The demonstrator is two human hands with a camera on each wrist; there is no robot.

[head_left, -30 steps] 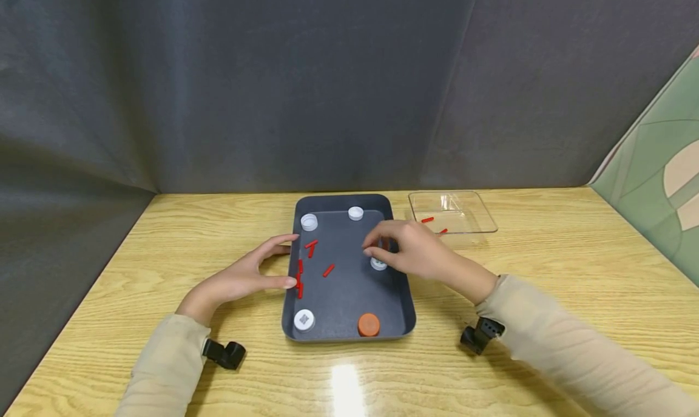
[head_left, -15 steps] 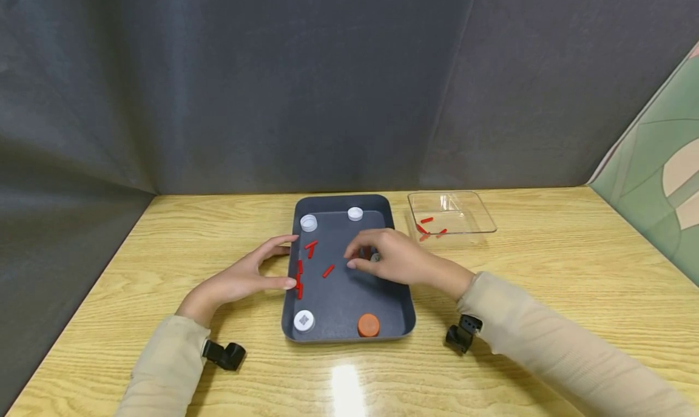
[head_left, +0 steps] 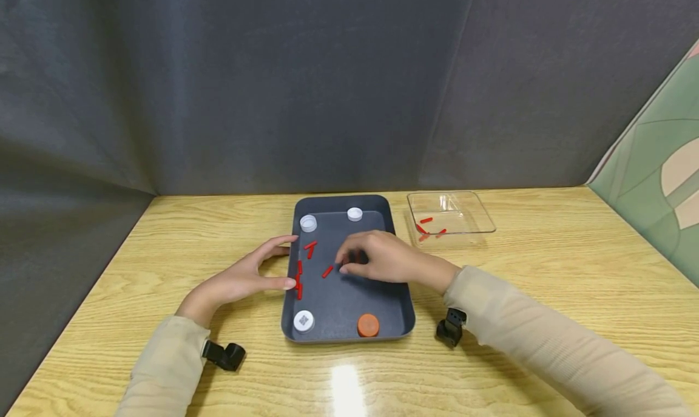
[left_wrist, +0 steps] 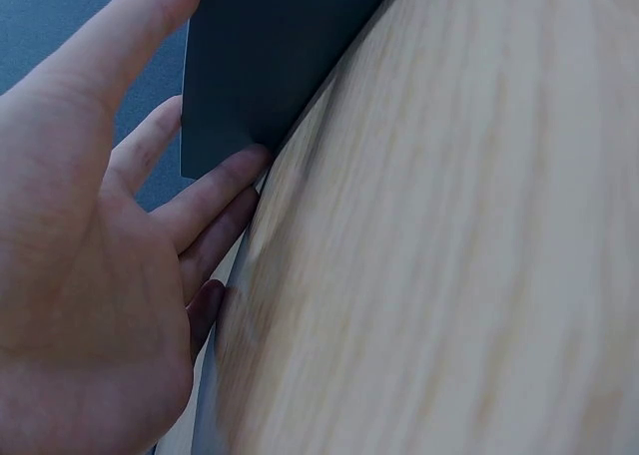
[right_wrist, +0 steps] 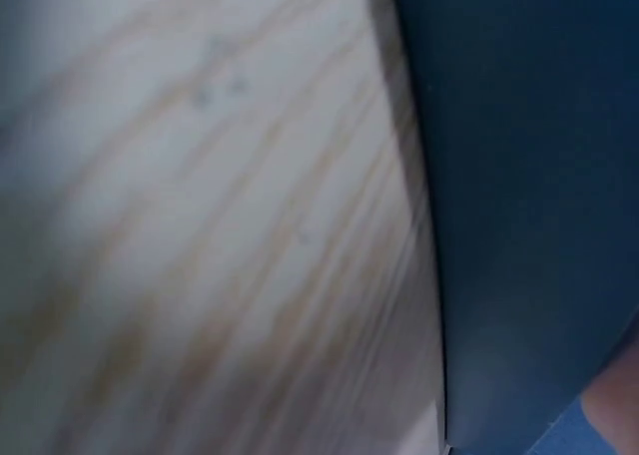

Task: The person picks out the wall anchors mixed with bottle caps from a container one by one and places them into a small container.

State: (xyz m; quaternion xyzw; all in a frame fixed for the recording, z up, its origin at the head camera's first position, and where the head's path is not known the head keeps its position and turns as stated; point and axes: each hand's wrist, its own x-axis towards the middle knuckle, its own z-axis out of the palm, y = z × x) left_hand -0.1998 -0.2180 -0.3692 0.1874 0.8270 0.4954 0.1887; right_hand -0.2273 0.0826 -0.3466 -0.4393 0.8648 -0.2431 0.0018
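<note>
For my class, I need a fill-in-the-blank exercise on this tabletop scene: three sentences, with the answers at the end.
1. The hand touching the outer wall of the dark tray is the person's ____ hand.
2. The cap in the tray's near right corner is coloured ____.
3. In the head view, the clear box stands on the tray's ____ side.

Missing words: left; orange; right.

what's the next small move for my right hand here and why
Probably ease the right hand a little toward your left and pinch the lone red stick. It lies apart from the others, just beyond the thumb and fingertips, which are parted with no stick visible between them. Your left hand is at the rim of the dark tray.
</note>
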